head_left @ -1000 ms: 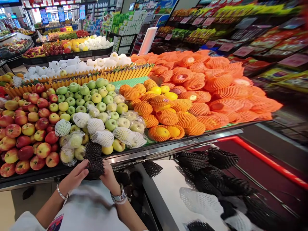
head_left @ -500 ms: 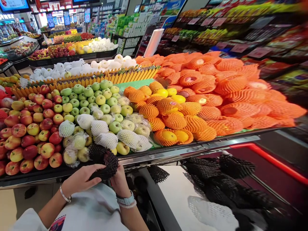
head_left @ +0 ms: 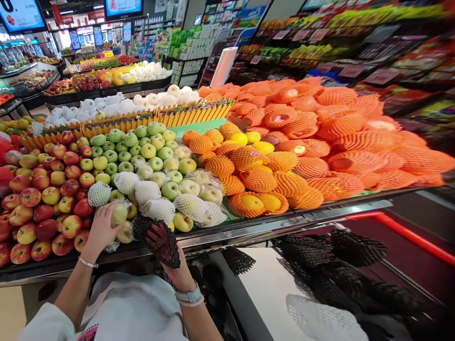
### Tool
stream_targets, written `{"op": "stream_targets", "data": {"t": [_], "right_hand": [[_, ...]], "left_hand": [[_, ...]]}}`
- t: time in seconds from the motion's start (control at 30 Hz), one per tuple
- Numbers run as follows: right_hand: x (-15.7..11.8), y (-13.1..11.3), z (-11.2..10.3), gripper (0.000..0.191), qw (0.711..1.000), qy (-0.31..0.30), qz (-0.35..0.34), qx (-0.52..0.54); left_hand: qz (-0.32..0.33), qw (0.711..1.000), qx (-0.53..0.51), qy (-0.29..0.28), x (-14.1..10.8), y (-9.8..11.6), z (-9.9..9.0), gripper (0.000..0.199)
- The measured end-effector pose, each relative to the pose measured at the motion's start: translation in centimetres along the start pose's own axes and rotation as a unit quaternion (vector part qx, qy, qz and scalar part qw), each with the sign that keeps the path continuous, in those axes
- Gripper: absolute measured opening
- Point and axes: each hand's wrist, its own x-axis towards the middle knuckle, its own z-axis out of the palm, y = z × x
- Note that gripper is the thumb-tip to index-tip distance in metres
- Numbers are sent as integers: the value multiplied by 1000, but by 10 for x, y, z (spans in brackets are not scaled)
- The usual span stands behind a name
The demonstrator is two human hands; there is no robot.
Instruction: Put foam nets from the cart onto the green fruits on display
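My left hand [head_left: 100, 232] rests on a pale apple in clear plastic wrap [head_left: 119, 214] at the front of the display, fingers on its far side and thumb at the near side. A black foam net sleeve [head_left: 172, 251] lies over the fingers of my right hand [head_left: 182, 273], which holds it near the display's front edge. Another black net piece [head_left: 142, 226] shows just left of it; whether the two are joined I cannot tell. White-netted fruit [head_left: 159, 210] and green apples [head_left: 170, 190] sit beyond my hands, with red apples [head_left: 71, 226] to the left.
A metal rail [head_left: 249, 235] edges the display. Orange-netted fruit [head_left: 265, 182] is piled to the right. On the right below stands a cart with a red handle [head_left: 408, 232], black nets [head_left: 330, 265] and a white surface [head_left: 245, 279]. A plastic bag roll [head_left: 223, 66] stands behind.
My left hand has left the black net and moved up and left onto the wrapped apple. The net now covers my right fingers, and that hand has turned more upright.
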Motion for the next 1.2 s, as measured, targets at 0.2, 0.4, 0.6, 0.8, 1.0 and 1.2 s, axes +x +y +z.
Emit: {"op": "stream_targets", "data": {"t": [0.2,0.4,0.6,0.8,1.0,1.2], "right_hand": [[6,3,-5,43,1000,10,-10,7],[5,3,-5,53,999,22,-29,-12],[8,14,-5,58,994,37,-41,-97],[1,25,-5,53,982,30,-56,-177],[-7,35,-10,43,959,92,-131,-232],[-12,37,-11,44,950,60,-145,-271]], "left_hand": [[-28,997,49,-57,13,-5,18,72],[-66,996,-62,11,17,0,14,60],[-233,870,-406,157,-7,15,5,72],[-287,774,-562,48,-31,35,6,84],[-309,745,-587,-72,-35,49,22,92],[-181,828,-517,-118,-37,49,18,85]]}}
